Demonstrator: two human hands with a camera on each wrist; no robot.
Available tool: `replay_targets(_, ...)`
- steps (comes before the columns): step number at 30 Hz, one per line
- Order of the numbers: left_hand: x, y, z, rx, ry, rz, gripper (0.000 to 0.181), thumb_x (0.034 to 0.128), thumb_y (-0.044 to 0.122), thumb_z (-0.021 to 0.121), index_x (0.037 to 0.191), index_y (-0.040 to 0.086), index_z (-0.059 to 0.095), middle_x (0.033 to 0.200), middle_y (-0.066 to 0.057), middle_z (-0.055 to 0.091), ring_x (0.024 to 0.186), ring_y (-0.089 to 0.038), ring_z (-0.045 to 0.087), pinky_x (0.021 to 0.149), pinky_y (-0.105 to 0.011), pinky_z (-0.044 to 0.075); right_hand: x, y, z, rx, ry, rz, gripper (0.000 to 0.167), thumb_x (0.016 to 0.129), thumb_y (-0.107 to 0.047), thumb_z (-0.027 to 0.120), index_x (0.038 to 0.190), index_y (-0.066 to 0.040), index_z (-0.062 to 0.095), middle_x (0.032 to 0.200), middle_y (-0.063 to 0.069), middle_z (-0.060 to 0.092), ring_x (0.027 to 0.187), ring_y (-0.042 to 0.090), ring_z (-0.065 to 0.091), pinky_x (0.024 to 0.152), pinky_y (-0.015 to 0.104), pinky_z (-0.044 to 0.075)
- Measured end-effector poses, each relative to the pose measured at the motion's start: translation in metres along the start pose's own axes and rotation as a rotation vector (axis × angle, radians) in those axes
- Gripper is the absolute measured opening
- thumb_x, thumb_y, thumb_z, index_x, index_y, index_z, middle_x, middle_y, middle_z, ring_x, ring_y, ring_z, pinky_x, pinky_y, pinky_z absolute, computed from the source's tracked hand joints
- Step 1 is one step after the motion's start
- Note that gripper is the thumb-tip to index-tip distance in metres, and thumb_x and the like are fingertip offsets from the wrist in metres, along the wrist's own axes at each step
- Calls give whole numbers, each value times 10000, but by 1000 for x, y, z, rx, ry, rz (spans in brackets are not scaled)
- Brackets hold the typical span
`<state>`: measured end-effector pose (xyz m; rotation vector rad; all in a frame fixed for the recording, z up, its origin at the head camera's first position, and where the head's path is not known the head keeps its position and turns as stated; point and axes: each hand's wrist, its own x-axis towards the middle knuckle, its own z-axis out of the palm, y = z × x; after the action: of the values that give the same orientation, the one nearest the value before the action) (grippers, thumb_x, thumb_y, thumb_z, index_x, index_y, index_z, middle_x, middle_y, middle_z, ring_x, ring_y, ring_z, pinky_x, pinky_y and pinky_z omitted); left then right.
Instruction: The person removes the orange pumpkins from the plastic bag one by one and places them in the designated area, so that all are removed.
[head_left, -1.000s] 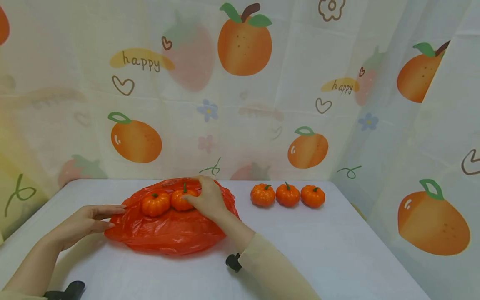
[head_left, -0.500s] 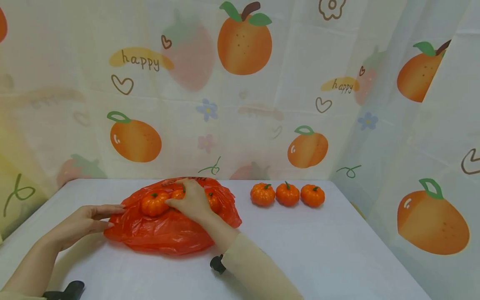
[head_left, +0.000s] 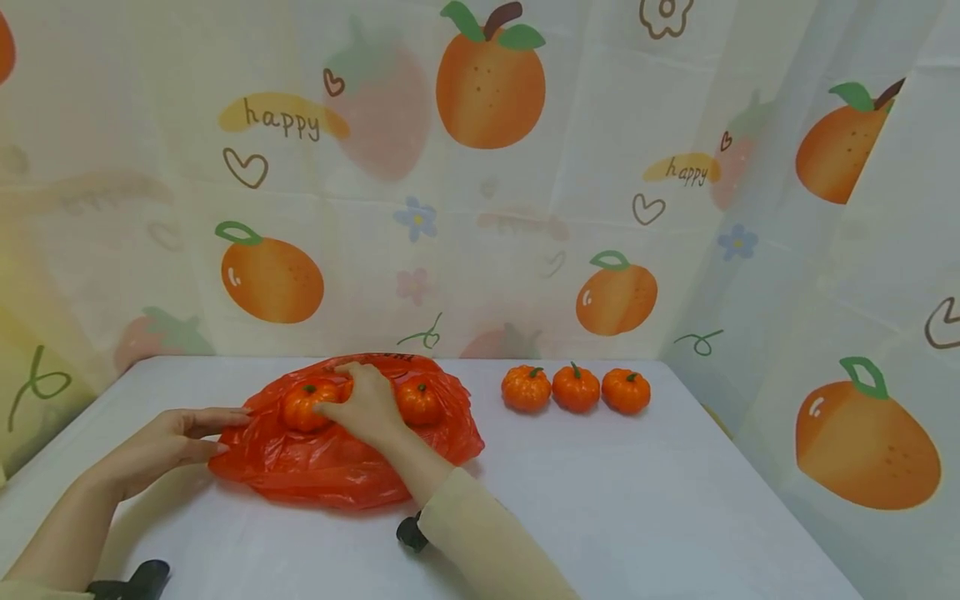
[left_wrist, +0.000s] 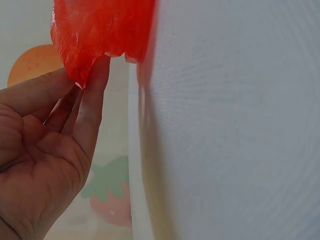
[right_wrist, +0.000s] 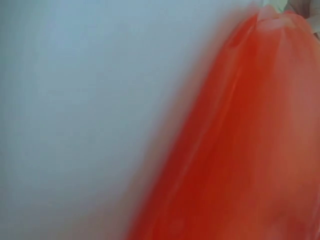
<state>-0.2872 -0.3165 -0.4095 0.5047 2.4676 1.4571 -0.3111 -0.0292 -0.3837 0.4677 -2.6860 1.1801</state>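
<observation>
A red plastic bag lies on the white table, with small orange pumpkins on its crumpled top. My left hand holds the bag's left edge; the left wrist view has the bag's corner between the thumb and fingers. Above the middle pumpkin, mostly covering it, is my right hand. Its thumb crosses the front of the left pumpkin without visibly gripping it. The right pumpkin sits uncovered. Blurred red bag fills much of the right wrist view.
To the bag's right, three more pumpkins, left, middle and right, stand in a row near the table's back edge. Behind hangs a fruit-printed curtain. Black straps are on both wrists.
My right hand has moved left across the bag, from the middle pumpkin toward the left one. The right pumpkin on the bag has come into sight. My left hand has stayed in place.
</observation>
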Motion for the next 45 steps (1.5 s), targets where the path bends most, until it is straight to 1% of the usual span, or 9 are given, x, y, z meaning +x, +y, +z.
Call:
replay_targets(5, 1, 1, 0, -1, -11, -13, 426, 948, 94, 587, 1369, 31, 568, 1195, 381, 544, 1046, 251, 479, 808, -234, 570, 2, -4, 5, -41, 14, -3, 543, 810, -390, 796, 1292, -213, 620, 1293, -34, 630, 1201, 181, 571, 1050, 343, 471)
replay_targets(7, 1, 1, 1, 6, -14, -13, 448, 947, 95, 585, 1381, -6, 538, 1180, 395, 535, 1046, 251, 478, 811, -236, 570, 2, -7, 7, -45, 14, -3, 535, 809, -386, 794, 1285, -210, 624, 1287, -39, 632, 1189, 171, 575, 1040, 331, 476)
replay_targets(9, 1, 0, 1, 12, -10, -27, 471, 944, 104, 592, 1393, -18, 517, 1165, 401, 538, 1042, 255, 478, 813, -233, 568, 3, -10, 9, -35, 10, -2, 528, 808, -375, 797, 1277, -203, 626, 1279, -42, 634, 1177, 159, 578, 1028, 315, 484)
replay_targets(14, -1, -1, 0, 12, -6, -44, 492, 941, 120, 603, 1405, -12, 506, 1163, 399, 547, 1044, 259, 478, 822, -221, 560, 3, -13, 14, -38, 1, 10, 530, 804, -374, 803, 1271, -205, 618, 1268, -56, 631, 1160, 120, 576, 1013, 281, 498)
replay_targets(23, -1, 1, -1, 7, -8, -28, 483, 940, 124, 607, 1394, -18, 516, 1167, 414, 537, 1052, 259, 479, 823, -217, 560, 8, -13, 21, -97, -3, 19, 532, 799, -388, 807, 1267, -218, 619, 1277, -63, 613, 1153, 115, 572, 1016, 282, 499)
replay_targets(26, -1, 0, 0, 0, -12, -11, 465, 941, 106, 601, 1383, -19, 529, 1184, 405, 538, 1056, 260, 475, 819, -214, 559, 8, -13, 23, -134, -11, 11, 535, 797, -382, 810, 1268, -214, 622, 1288, -65, 609, 1150, 108, 578, 1021, 265, 494)
replay_targets(33, -1, 0, 1, 5, -15, -23, 456, 941, 96, 599, 1382, -2, 538, 1176, 403, 539, 1047, 261, 474, 819, -202, 556, 8, -15, 26, -220, -35, -25, 518, 799, -394, 803, 1253, -217, 625, 1297, -64, 610, 1173, 101, 572, 1004, 239, 496)
replay_targets(39, 0, -1, 1, 11, -4, -16, 420, 943, 96, 601, 1359, 46, 581, 1216, 365, 554, 1047, 265, 468, 818, -196, 555, 9, -16, 28, -311, -55, -47, 551, 810, -433, 789, 1293, -242, 605, 1302, -72, 603, 1192, 110, 559, 1007, 229, 486)
replay_targets(45, 0, 0, 1, 7, -6, -2, 423, 945, 92, 598, 1363, 39, 575, 1216, 382, 541, 1058, 269, 462, 814, -195, 551, 9, -16, 29, -402, -77, -61, 573, 807, -452, 786, 1316, -275, 592, 1326, -71, 579, 1205, 124, 544, 1016, 234, 483)
